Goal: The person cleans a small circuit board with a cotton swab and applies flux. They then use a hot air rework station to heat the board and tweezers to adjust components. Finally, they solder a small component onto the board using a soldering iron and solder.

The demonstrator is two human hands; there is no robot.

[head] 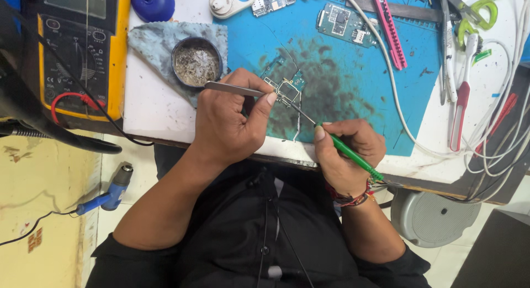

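Note:
My left hand [229, 122] grips metal tweezers [234, 89] whose tips reach a small bare circuit board [288, 89]. The board lies on a stained blue work mat [364, 78]. My right hand [348, 152] holds a green-handled soldering iron [353, 154] like a pen. Its thin tip slants up and left and ends at the board's lower edge. Both hands rest near the table's front edge, a few centimetres apart.
A round tin of grey residue [196, 61] sits on a blue cloth [157, 39] left of the board. A yellow multimeter [83, 50] stands far left. Another circuit board [343, 20], a pink tool [389, 28], red-handled tool [461, 100] and white cables [397, 100] lie right.

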